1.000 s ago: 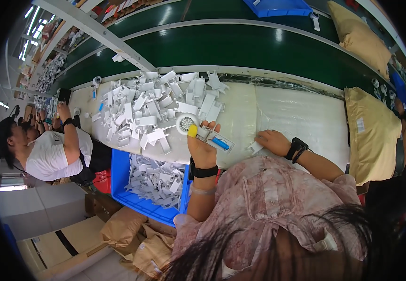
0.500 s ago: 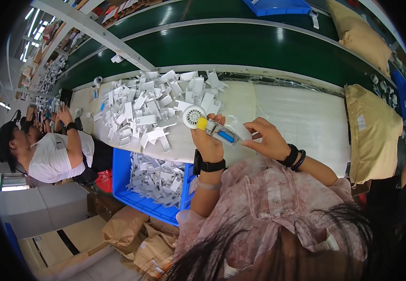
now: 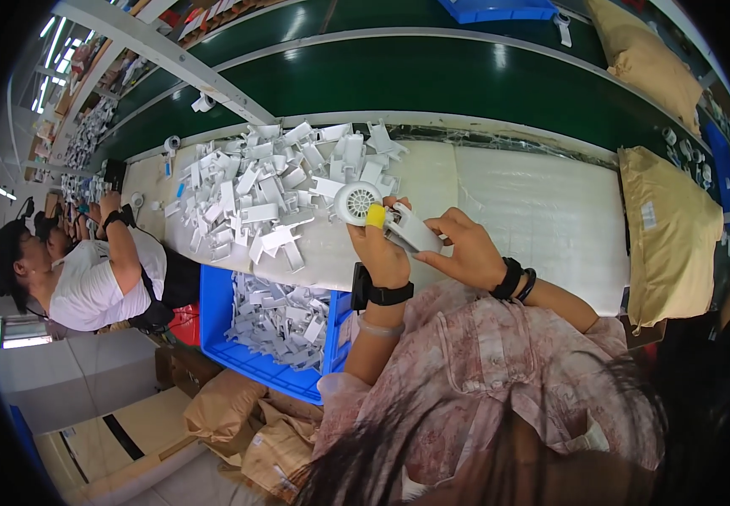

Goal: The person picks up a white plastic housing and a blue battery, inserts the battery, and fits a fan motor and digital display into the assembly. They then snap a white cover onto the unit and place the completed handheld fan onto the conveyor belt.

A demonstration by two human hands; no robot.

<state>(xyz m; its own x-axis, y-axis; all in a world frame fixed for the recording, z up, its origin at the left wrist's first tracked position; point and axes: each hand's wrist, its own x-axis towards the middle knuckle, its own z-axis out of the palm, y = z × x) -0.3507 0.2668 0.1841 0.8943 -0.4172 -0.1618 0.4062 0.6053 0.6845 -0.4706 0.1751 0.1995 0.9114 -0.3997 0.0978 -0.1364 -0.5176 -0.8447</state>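
At the centre of the frame, a worker [image 3: 487,363] in a pink patterned top is holding a small white fan [image 3: 360,203] over a pale counter [image 3: 542,215]. The left hand [image 3: 383,260] is gripping it just below the round grille, its fingers curling around the body and its thumb wearing a yellow cap [image 3: 375,216]. The right hand [image 3: 473,253] is pinching the lower right end of a white cover [image 3: 415,229] on the fan, its fingers drawing nearly together on that edge. A heap of white plastic parts [image 3: 272,187] is sprawling across the counter just left of the fan, while more white pieces [image 3: 285,327] are filling a blue bin [image 3: 217,312] at the lower left. A co-worker [image 3: 99,282] in a white top is raising a hand at the left. A brown sack [image 3: 673,240] is lying at the right, and a green belt [image 3: 432,80] is stretching across the top.
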